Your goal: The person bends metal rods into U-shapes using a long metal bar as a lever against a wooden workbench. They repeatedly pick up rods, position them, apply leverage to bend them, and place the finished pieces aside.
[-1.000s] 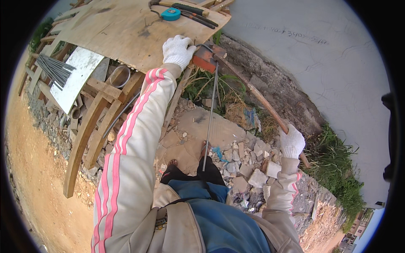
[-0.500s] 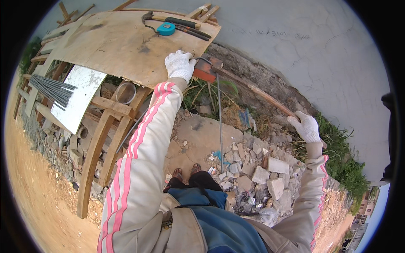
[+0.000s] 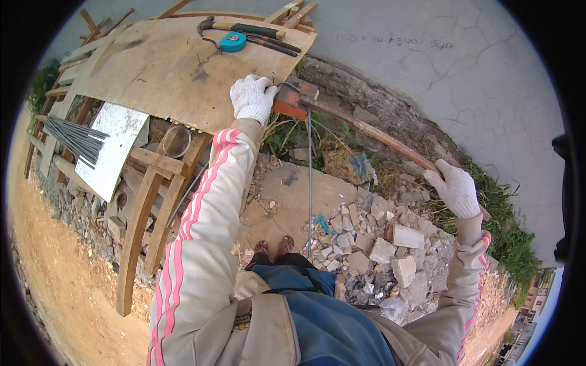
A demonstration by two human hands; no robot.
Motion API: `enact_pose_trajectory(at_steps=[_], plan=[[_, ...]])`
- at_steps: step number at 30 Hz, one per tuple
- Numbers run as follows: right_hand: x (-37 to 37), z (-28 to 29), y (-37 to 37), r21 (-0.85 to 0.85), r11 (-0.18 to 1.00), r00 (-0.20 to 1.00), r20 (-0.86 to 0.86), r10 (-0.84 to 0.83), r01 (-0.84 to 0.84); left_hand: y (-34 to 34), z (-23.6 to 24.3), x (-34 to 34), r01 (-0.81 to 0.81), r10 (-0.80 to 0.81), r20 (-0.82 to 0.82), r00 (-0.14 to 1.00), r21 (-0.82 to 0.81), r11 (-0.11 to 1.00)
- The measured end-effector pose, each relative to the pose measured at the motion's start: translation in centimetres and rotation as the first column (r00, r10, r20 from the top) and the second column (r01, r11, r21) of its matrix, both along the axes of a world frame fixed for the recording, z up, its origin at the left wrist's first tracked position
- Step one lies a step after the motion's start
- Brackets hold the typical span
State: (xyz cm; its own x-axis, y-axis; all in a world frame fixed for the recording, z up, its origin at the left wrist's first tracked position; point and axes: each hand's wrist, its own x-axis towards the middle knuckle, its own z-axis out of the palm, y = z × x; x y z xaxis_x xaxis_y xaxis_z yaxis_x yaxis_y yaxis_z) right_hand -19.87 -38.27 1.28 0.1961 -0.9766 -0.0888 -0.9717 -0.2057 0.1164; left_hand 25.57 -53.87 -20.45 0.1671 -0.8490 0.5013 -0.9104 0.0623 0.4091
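My left hand [image 3: 251, 99], in a white knit glove, is closed at the edge of the plywood [image 3: 155, 73], against a bent dark bar by the rusty orange metal block [image 3: 290, 107]. What its fingers hold is hidden. My right hand [image 3: 455, 189], also gloved, grips a long rusty pipe [image 3: 384, 139] that runs from the block toward the lower right. A thin straight steel rod [image 3: 309, 183] extends from the block down toward my feet. A hammer [image 3: 243, 28], a teal tape measure [image 3: 232, 41] and a dark long-handled tool [image 3: 274, 45] lie on the plywood.
A bundle of steel rods [image 3: 76, 137] rests on a white sheet [image 3: 113, 165] over timber framing [image 3: 137, 238]. Broken rubble [image 3: 403, 268] surrounds the concrete patch [image 3: 274, 201] under my feet. A grey cracked wall [image 3: 458, 85], with weeds [image 3: 500, 213] at its base, runs along the right.
My right hand and the pipe's outer end have moved right, away from the steel rod. My left hand stays beside the block. The view has shifted slightly.
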Motion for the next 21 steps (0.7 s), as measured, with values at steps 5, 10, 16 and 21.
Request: enact_pose_trajectory(at_steps=[5, 10, 16, 21], plan=[[-2.1, 0.3, 0.7, 0.129, 0.991, 0.986, 0.167, -0.002, -0.020, 0.2, 0.4, -0.1, -0.002, 0.002, -0.006, 1.000, 0.040, 0.999], [-6.5, -1.9, 2.1, 0.201, 0.973, 0.949, 0.269, -0.163, 0.110, -0.1, 0.6, -0.1, 0.007, -0.008, 0.021, 1.000, 0.053, 0.999], [-7.5, -6.1, 3.1, 0.052, 0.991, 0.973, 0.193, -0.128, 0.120, -0.2, 0.0, 0.1, -0.002, 0.001, 0.034, 0.999, 0.038, 0.999], [-6.9, -2.1, 2.0, -0.006, 0.995, 0.993, 0.073, -0.096, 0.097, 0.0, -0.5, 0.0, -0.003, 0.003, 0.039, 0.999, 0.013, 1.000]])
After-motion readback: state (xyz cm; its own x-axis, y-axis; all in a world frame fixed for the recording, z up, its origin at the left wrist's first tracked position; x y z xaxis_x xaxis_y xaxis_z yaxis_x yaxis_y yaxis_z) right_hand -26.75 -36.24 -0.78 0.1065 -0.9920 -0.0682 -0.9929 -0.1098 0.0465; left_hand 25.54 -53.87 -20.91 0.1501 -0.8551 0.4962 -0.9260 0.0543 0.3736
